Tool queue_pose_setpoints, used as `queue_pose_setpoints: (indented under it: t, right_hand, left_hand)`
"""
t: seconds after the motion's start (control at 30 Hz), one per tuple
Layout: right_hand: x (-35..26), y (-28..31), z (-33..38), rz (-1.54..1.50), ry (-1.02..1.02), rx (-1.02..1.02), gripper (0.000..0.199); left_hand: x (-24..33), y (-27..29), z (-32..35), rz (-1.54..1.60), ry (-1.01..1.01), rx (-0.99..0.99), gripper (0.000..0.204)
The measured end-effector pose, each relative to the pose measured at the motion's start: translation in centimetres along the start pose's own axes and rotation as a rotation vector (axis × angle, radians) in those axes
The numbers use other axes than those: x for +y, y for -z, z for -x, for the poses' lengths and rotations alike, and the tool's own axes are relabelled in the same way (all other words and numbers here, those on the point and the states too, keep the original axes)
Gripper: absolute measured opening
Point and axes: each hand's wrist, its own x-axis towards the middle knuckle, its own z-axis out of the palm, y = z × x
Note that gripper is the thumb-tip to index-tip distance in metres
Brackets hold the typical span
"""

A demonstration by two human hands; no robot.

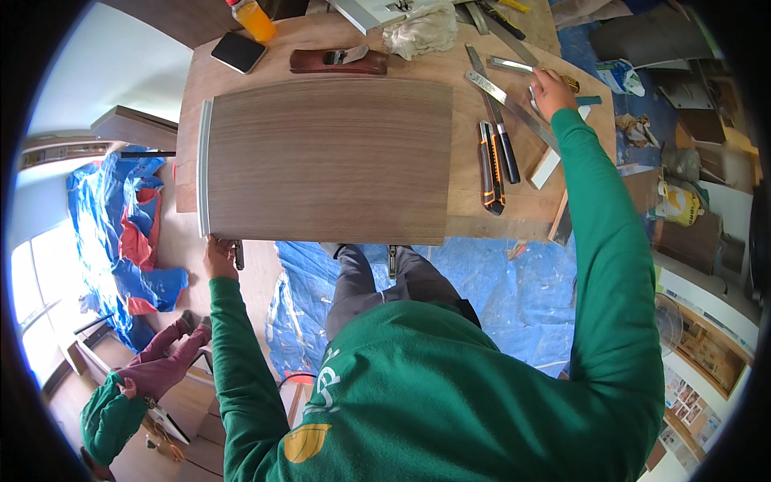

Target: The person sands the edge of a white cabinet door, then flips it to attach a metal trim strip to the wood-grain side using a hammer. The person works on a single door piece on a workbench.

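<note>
A brown wood-grain panel lies on the workbench, a pale edge strip along its left side. My left hand grips the panel's near left corner, fingers closed, beside a small dark metal fitting. At the far right of the bench my right hand has its fingers curled down among the tools. It partly covers a slim tool with a silver blade and a dark-and-yellow handle end; what it holds, if anything, is hidden. Near it lies a steel ruler.
An orange-black utility knife and a black-handled tool lie right of the panel. Beyond it are a wooden hand plane, phone, orange drink bottle and white cloth. Another person is at lower left.
</note>
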Motion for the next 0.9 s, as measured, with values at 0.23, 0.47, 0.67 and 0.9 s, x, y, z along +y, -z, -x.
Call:
queue_pose_setpoints:
  t: [0.23, 0.47, 0.67, 0.9]
  right_hand:
    - [0.3, -3.6, -4.7, 0.236, 0.055, -0.179, 0.047]
    - [1.3, -5.1, -5.3, 0.236, 0.023, -0.187, 0.045]
    - [1.7, -2.8, -5.0, 0.307, 0.203, 0.045, 0.037]
    - [-13.9, 6.0, -0.7, -0.536, 0.335, -0.169, 0.025]
  left_hand:
    - [-1.2, 0.9, 0.3, -0.028, -0.023, 0.075, 0.043]
    - [0.5, -1.0, 1.1, -0.058, -0.012, 0.107, 0.037]
    - [0.3, -1.0, 1.4, -0.179, -0.027, 0.115, 0.040]
    - [1.2, -1.1, 6.8, -0.339, -0.572, 0.365, 0.036]
